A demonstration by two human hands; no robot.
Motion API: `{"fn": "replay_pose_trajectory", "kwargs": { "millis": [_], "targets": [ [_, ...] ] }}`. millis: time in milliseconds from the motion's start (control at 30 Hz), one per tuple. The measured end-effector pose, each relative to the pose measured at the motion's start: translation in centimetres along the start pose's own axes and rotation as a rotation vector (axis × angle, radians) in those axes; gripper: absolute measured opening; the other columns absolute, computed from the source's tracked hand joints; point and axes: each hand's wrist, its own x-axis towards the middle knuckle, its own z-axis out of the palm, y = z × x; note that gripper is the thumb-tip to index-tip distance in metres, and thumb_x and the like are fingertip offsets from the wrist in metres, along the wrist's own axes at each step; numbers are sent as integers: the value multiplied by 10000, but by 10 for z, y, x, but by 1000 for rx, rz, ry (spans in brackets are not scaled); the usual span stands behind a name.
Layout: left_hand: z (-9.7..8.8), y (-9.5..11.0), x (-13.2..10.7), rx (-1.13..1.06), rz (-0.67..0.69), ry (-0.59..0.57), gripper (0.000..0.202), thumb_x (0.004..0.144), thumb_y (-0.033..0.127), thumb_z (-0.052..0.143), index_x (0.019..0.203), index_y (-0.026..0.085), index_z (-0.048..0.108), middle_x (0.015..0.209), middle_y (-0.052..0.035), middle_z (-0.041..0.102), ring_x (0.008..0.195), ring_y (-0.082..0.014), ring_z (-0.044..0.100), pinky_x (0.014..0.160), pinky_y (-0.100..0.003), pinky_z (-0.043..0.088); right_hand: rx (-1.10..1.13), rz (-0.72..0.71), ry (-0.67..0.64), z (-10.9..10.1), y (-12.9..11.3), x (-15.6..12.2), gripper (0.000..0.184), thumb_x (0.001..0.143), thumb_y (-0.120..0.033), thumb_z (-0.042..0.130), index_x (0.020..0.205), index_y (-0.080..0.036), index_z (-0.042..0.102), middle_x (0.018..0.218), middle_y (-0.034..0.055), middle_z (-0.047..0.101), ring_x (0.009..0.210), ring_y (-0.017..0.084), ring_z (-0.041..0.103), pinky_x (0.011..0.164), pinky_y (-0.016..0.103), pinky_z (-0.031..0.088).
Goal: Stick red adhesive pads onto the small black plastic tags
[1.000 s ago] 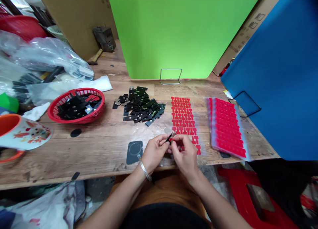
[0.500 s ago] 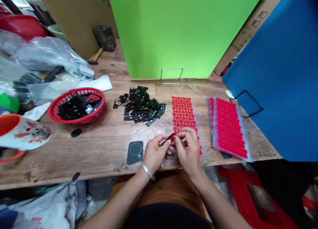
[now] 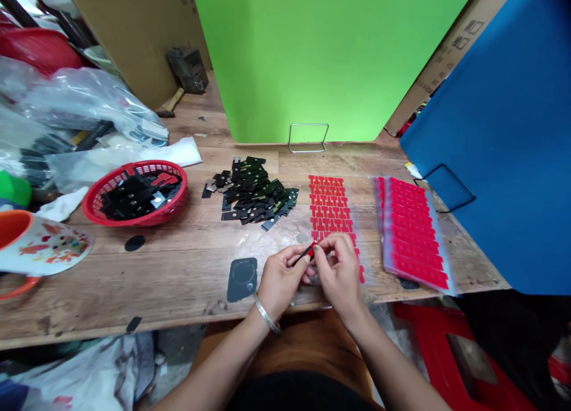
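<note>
My left hand (image 3: 282,275) pinches a small flat black piece (image 3: 305,253) with a red sticker (image 3: 311,250) at its right end. Against that red end press the fingertips of my right hand (image 3: 338,269); whether they grip the sticker or only touch it is hard to see. Both hands are above the table's front edge, over the lower part of a clear sheet of red T-shaped stickers (image 3: 331,210). Beyond my left hand lies a loose pile of similar black pieces (image 3: 257,194).
A red basket (image 3: 134,220) of black pieces and a patterned mug (image 3: 56,244) stand at left. More red sticker sheets (image 3: 414,232) are stacked at right. A dark flat pad (image 3: 242,279) lies beside my left hand. Green (image 3: 330,60) and blue boards (image 3: 499,143) stand behind.
Both hands stay together at nearly the same spot, with the fingers shifting slightly around the black piece's red end. The whole view has drifted a little.
</note>
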Motion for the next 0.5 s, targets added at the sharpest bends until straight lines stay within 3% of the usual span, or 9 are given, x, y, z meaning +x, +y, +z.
{"fn": "replay_pose_trajectory", "kwargs": {
  "millis": [400, 500],
  "targets": [
    [1, -6, -4, -21, 38, 76, 242, 708, 252, 620, 896, 98, 614, 577, -14, 628, 496, -80, 544, 484, -163, 437, 126, 119, -7, 5, 1, 2, 65, 767, -235, 537, 791, -189, 498, 803, 7, 499, 650, 113, 518, 544, 217, 432],
    [-2, -6, -5, -38, 23, 85, 266, 699, 256, 633, 911, 97, 612, 662, -40, 659, 517, -82, 556, 483, -165, 436, 226, 232, 38, 4, 4, 3, 355, 701, -263, 627, 992, -205, 432, 870, 4, 508, 560, 86, 520, 510, 218, 440]
  ]
}}
